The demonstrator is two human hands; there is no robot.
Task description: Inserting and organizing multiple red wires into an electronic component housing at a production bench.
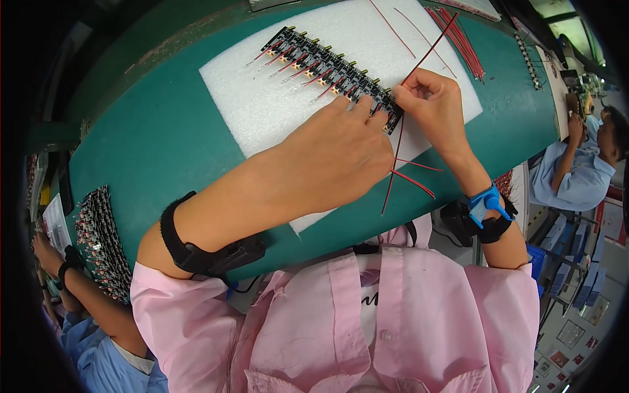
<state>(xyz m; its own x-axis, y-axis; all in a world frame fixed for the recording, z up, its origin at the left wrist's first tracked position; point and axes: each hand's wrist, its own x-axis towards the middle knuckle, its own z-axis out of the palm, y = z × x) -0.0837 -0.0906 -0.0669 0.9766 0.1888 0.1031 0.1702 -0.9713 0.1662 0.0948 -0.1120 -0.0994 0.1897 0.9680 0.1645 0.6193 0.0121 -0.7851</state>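
A strip of black circuit boards (321,60) lies slantwise on a white foam sheet (239,108), with short red and black wires sticking out along its near-left side. My left hand (350,147) lies over the strip's right end, its fingers bent down onto the boards and its thumb hidden. Beside that end, my right hand (436,105) pinches a long red-and-black wire (431,49) between thumb and forefinger. The wire runs up past the hand and down beyond the left hand's edge. More red wires (414,182) stick out from behind my left hand.
A bundle of red wires (464,49) lies at the foam's far right, and loose wires (396,31) lie on the foam. Stacked wired boards (101,242) sit at the green table's (151,144) left edge. Another board strip (527,62) is at right. Co-workers sit on both sides.
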